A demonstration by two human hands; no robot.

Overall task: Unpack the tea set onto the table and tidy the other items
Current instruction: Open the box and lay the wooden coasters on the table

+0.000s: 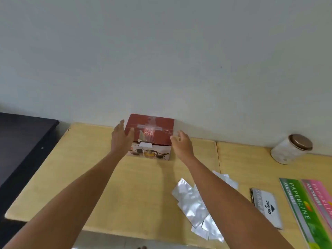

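A red tea set box (152,130), taped shut across its top and printed with teapots on its front, stands against the wall at the back of the light wooden table (100,177). My left hand (120,136) is at the box's left side, fingers spread, touching or nearly touching it. My right hand (180,143) is at the box's right front corner, fingers apart. Neither hand visibly grips the box.
Several silver foil sachets (192,200) lie scattered under my right forearm. To the right lie a JOYKO stamp pad box (267,206), a green receipt book (301,209) and a pink one (321,196). A lidded jar (291,149) stands by the wall. A dark table (19,146) adjoins on the left.
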